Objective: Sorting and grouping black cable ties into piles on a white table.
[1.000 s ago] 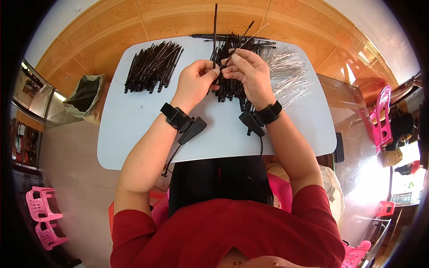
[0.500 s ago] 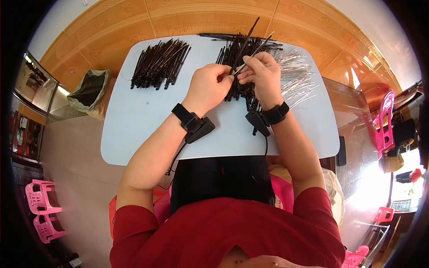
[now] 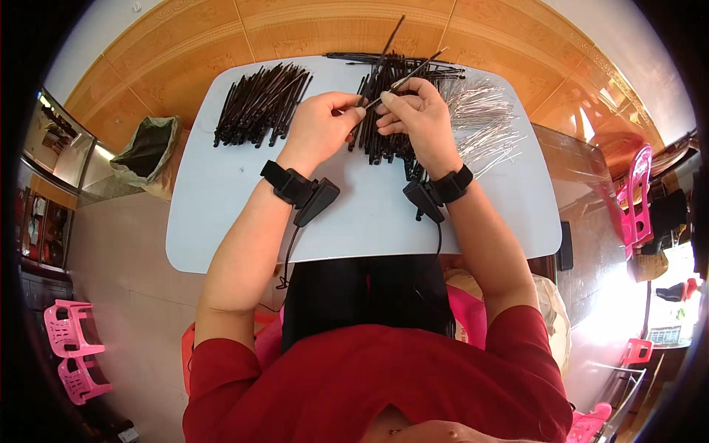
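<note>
My left hand (image 3: 321,125) is closed over the table, thumb and forefinger pinching a long thin black stick (image 3: 387,52) that slants up and away. Close by on its right, my right hand (image 3: 422,122) pinches a second thin stick (image 3: 422,66), dark with a paler tip. The two sticks come together near my left fingertips; whether they are joined there is hidden by the fingers. Beneath and behind both hands lies a pile of black sticks (image 3: 384,151). To the right of it, thin silvery wires (image 3: 484,140) are spread in loose bundles.
A neat heap of black sticks (image 3: 262,103) lies at the far left of the pale table (image 3: 221,207). Behind the table rises an orange tiled wall (image 3: 332,29). A lined bin (image 3: 148,151) stands left of the table, and pink chairs (image 3: 70,328) are farther left.
My left hand has shifted left and slightly away, and my right hand a little left, so they are slightly farther apart. Both still pinch their sticks, which moved along with them.
</note>
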A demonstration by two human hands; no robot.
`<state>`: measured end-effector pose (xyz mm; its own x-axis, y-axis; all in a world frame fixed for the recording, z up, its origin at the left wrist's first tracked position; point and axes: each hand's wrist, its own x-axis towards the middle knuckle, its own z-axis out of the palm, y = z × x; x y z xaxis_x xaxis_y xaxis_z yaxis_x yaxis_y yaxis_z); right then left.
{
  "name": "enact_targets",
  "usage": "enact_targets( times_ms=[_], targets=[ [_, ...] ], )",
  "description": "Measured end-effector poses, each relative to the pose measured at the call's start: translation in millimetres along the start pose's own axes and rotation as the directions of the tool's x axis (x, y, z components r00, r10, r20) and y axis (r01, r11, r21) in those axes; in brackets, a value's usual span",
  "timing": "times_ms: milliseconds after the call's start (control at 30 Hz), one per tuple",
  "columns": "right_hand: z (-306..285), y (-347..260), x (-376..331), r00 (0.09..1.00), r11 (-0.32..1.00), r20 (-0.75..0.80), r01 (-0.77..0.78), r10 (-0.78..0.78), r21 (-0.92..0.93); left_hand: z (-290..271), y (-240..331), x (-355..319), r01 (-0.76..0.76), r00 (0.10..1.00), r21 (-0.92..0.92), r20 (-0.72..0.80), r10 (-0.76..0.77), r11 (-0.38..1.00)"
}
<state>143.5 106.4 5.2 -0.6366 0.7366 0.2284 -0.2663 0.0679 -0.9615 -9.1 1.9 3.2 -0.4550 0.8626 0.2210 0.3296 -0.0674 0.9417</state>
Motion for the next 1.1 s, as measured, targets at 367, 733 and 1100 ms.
enact_targets(
  times_ms=[367, 733, 1100],
  targets=[
    [-2, -5, 1, 0.999, 0.999, -0.007, -0.046, 0.046, -0.011, -105, -37, 31, 0.242, 0.926, 0.631, -0.378, 0.020, 0.737],
    [-3, -2, 2, 0.997, 0.997, 0.017, -0.070, 0.070, -0.011, -22, -19, 14, 0.087, 0.994, 0.605, 0.002, -0.111, 0.791],
    [-1, 0, 2, 0.994, 0.994, 0.051, -0.099, 0.102, -0.044, -22, -27, 24, 0.100, 0.982, 0.719, 0.038, -0.183, 0.688]
  ],
)
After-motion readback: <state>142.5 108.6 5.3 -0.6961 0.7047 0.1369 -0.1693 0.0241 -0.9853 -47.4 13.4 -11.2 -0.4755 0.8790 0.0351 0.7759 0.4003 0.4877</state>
